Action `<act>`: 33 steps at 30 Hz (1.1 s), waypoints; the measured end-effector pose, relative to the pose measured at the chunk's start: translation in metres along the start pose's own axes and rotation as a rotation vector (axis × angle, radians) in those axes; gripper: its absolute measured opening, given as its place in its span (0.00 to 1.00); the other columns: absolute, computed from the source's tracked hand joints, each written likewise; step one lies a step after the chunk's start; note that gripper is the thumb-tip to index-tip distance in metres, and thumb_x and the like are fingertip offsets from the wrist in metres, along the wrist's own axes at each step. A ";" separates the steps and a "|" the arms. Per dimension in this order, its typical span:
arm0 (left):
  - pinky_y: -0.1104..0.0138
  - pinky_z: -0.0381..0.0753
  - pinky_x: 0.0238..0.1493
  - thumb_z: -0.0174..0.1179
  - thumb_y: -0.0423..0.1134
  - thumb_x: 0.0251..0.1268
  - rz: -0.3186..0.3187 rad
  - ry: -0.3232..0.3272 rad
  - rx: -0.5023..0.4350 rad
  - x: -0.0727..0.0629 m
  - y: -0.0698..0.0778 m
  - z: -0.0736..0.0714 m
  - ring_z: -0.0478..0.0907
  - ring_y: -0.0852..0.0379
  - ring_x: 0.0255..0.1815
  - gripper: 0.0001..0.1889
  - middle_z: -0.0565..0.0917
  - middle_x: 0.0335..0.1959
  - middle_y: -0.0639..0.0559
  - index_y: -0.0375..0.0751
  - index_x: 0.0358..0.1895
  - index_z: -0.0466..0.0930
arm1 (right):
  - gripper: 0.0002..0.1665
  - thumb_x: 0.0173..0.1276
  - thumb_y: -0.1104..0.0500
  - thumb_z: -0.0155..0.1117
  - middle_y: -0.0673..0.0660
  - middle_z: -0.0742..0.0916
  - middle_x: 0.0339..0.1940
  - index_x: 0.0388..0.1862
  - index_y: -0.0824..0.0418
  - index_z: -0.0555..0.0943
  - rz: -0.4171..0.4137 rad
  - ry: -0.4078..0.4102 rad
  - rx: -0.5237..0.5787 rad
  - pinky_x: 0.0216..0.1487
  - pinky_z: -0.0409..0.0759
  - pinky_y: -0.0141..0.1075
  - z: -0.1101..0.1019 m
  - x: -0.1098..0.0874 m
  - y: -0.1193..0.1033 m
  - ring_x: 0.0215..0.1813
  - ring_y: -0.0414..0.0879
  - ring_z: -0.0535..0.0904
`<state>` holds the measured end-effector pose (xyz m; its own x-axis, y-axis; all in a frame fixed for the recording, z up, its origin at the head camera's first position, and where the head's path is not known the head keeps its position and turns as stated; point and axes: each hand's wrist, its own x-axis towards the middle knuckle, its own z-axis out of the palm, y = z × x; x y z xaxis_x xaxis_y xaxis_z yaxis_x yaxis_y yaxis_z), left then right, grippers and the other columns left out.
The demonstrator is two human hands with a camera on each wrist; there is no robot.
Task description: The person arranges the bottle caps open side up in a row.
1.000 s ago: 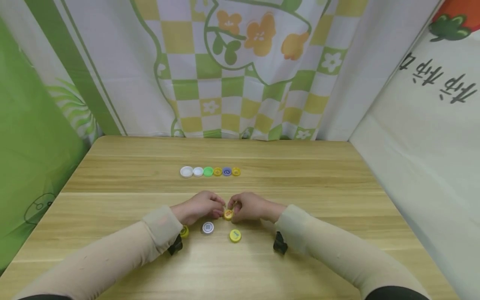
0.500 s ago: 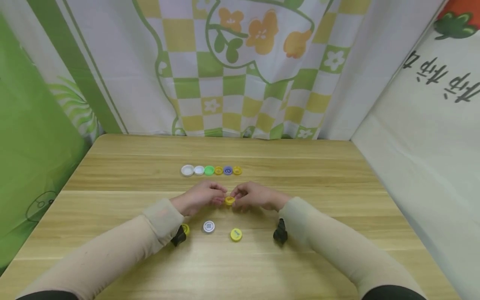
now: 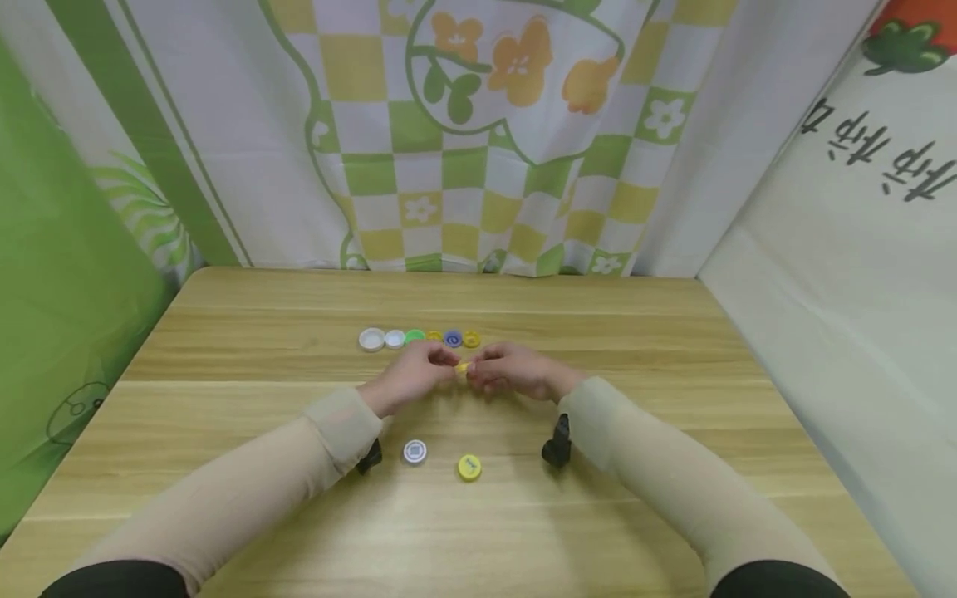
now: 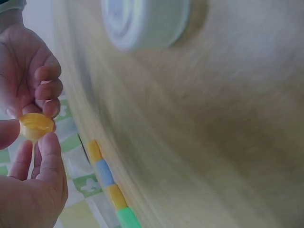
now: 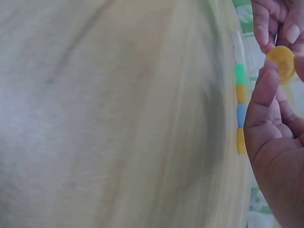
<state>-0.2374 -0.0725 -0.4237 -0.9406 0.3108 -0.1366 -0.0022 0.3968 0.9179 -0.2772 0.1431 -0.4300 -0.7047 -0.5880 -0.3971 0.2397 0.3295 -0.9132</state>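
Note:
Out in front, a small yellow bottle cap (image 3: 463,368) is held up off the table between both hands. My left hand (image 3: 419,371) pinches one side with thumb and fingertips, while my right hand (image 3: 517,370) pinches the other. The left wrist view shows the same cap (image 4: 36,126) tilted; the right wrist view shows a round face of the cap (image 5: 282,64). Just beyond the hands lies a row of upturned caps: a large white cap (image 3: 371,340), a smaller white cap (image 3: 395,339), green, yellow and purple-blue (image 3: 453,338) ones, then a yellow cap (image 3: 471,339).
Nearer the person lie a white cap (image 3: 414,452) with a printed top and a yellow cap (image 3: 469,468). The wooden table (image 3: 635,332) ends at a patterned curtain (image 3: 463,166). Black wrist cameras hang below both sleeves.
Both hands have lifted the yellow cap from the table and carried it forward toward the row, tilting it. The left forearm now hides another yellow cap seen before.

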 end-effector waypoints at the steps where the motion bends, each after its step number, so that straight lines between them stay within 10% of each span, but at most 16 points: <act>1: 0.55 0.80 0.62 0.62 0.29 0.68 0.004 0.007 0.000 0.003 0.001 0.000 0.79 0.44 0.57 0.16 0.84 0.53 0.38 0.26 0.57 0.80 | 0.15 0.81 0.63 0.54 0.61 0.85 0.51 0.59 0.74 0.76 0.001 0.013 0.019 0.50 0.83 0.34 -0.001 0.000 -0.001 0.48 0.46 0.81; 15: 0.62 0.84 0.48 0.61 0.30 0.72 0.017 0.075 -0.014 0.022 0.010 0.003 0.82 0.48 0.48 0.20 0.84 0.45 0.43 0.28 0.63 0.73 | 0.15 0.84 0.60 0.51 0.60 0.85 0.45 0.59 0.71 0.73 0.030 0.091 0.219 0.52 0.85 0.33 -0.006 -0.002 -0.010 0.45 0.45 0.84; 33: 0.56 0.85 0.55 0.58 0.27 0.72 -0.045 0.143 -0.134 0.050 0.009 0.012 0.83 0.42 0.50 0.13 0.81 0.47 0.38 0.25 0.56 0.76 | 0.19 0.78 0.72 0.54 0.60 0.84 0.45 0.66 0.73 0.70 -0.086 0.305 0.255 0.52 0.85 0.33 -0.012 0.006 -0.005 0.46 0.47 0.83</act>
<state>-0.2806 -0.0427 -0.4269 -0.9772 0.1655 -0.1331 -0.0816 0.2859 0.9548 -0.2901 0.1471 -0.4269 -0.8859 -0.3469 -0.3080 0.3020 0.0727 -0.9505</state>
